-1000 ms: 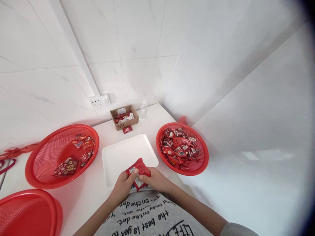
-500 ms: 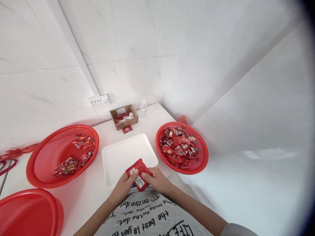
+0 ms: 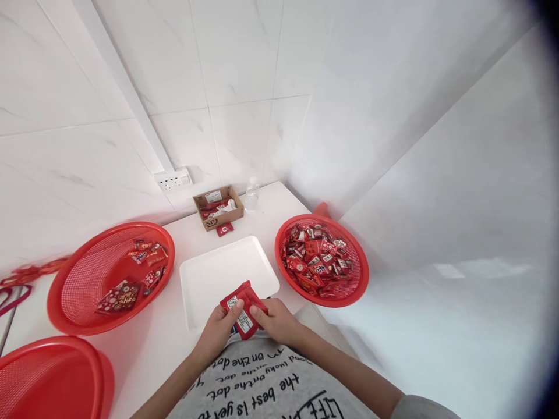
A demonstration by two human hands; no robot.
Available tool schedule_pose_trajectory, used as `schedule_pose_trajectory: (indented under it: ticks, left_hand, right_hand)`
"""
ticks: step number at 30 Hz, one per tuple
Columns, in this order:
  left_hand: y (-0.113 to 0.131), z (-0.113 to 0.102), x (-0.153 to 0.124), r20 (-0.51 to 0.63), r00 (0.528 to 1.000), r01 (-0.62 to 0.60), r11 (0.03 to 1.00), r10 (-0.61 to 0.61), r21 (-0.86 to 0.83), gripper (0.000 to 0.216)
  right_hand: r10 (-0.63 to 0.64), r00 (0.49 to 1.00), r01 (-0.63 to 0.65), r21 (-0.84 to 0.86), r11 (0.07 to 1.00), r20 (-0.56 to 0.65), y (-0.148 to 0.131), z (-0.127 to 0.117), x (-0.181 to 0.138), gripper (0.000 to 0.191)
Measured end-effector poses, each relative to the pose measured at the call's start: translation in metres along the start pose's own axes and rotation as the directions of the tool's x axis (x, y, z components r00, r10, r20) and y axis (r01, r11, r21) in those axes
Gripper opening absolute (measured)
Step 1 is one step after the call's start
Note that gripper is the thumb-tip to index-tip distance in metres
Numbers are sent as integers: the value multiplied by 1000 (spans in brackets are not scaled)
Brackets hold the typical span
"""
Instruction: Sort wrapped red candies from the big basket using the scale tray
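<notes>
Gripping a red packet (image 3: 248, 307) from both sides, the person is holding it in front of the shirt (image 3: 262, 378), over the near edge of a white tray (image 3: 229, 265). The left hand (image 3: 220, 326) is pressing its thumb on the packet's printed face, while the right hand (image 3: 279, 322) is closing on the opposite edge; most of the fingers are hiding underneath. Some pale label is showing, but I'm not managing to read it. A dark blue scrap (image 3: 234, 330) is peeking out below the packet, too covered to identify. Hands and packet are blocking the tray's near side.

To the right, a red basket (image 3: 365, 273) is holding a heap of small packets (image 3: 317, 256), the upper ones concealing those beneath. To the left, a second basket (image 3: 74, 291) is holding just a few packets (image 3: 120, 297), and nearer, a third basket (image 3: 94, 372) is running out of view.

Behind the tray, a cardboard box (image 3: 223, 220) is holding red wrappers and something white, hard to make out. One small packet (image 3: 225, 230) is lying before it, and a clear bottle (image 3: 252, 196) is standing just beside it.
</notes>
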State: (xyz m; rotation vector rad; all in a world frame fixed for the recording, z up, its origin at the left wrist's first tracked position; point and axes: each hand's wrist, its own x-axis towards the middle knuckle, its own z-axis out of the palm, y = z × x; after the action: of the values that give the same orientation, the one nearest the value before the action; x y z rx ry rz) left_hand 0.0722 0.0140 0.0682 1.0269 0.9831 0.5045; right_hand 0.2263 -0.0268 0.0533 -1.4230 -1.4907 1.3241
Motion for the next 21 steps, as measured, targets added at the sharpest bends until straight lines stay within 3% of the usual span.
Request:
schedule_pose_trajectory:
  ticks: [3,12,21]
  left_hand:
    - [0,2,0,6,999,34,999,-34,8,47]
    - [-1,14,1,-32,990,138,989,-137,50,54]
    - [5,35,16,-21,992,128,988,-127,89,48]
  right_hand:
    - [-3,1000,3,-53,999,-3,3,-3,-1,55]
    - [-46,999,45,-24,999,-8,9,-10,-4,45]
    - [3,1000,-1,-72,997,27,30,-28,-4,49]
